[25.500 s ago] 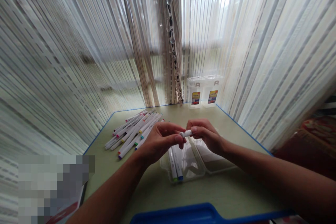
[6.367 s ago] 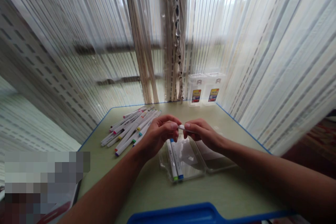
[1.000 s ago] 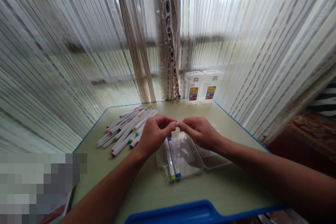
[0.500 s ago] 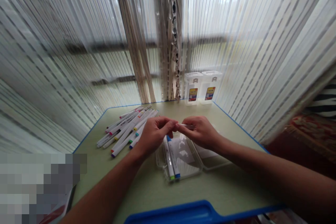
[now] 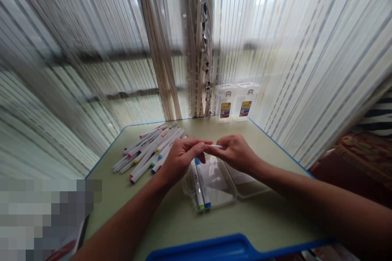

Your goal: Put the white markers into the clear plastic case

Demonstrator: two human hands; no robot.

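Observation:
Above an open clear plastic case [image 5: 219,200], my two hands meet at a slim white marker [image 5: 219,147]. My right hand [image 5: 237,153] is closed around the marker, so only a short white length shows. My left hand [image 5: 183,157] pinches at the marker's other end, thumb and fingers together; that tip is hidden by the fingers. Inside the case, along its left side, lie a green-ended marker [image 5: 198,187] and a blue-ended marker [image 5: 204,187], side by side. Left of my left hand spreads a loose pile of white markers [image 5: 147,151] with coloured ends.
Two upright clear plastic cases [image 5: 225,98] with labels stand at the table's back edge, before a string curtain [image 5: 171,49]. The pale green table [image 5: 260,220] has a blue rim and a blue tray [image 5: 202,248] at its front. A patterned cloth [image 5: 367,151] is at right.
The fingers of my left hand have straightened slightly along the marker, and my right hand's grip has shifted a little. The case and the pile have stayed put.

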